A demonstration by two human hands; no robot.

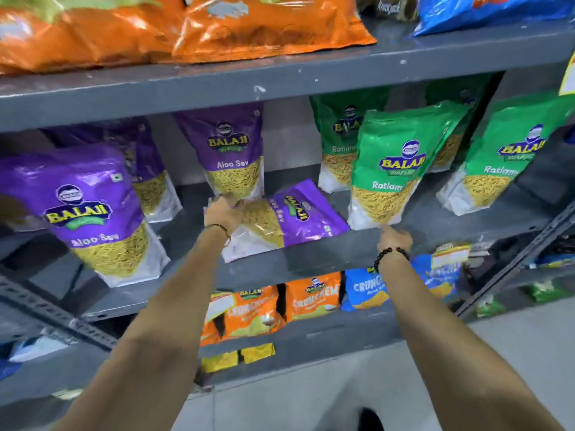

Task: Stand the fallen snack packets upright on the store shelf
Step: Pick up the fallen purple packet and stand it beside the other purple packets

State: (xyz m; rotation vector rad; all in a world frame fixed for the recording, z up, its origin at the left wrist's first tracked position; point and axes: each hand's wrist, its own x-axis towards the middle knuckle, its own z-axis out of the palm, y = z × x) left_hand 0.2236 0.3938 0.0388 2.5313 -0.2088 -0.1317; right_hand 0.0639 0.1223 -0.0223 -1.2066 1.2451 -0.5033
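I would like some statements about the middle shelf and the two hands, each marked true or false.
1. A purple packet lies flat on the middle shelf. True.
2. The left hand touches that fallen packet. True.
3. The right hand holds an orange packet. False: it is at the base of an upright green packet.
4. All green packets have fallen. False: they stand upright.
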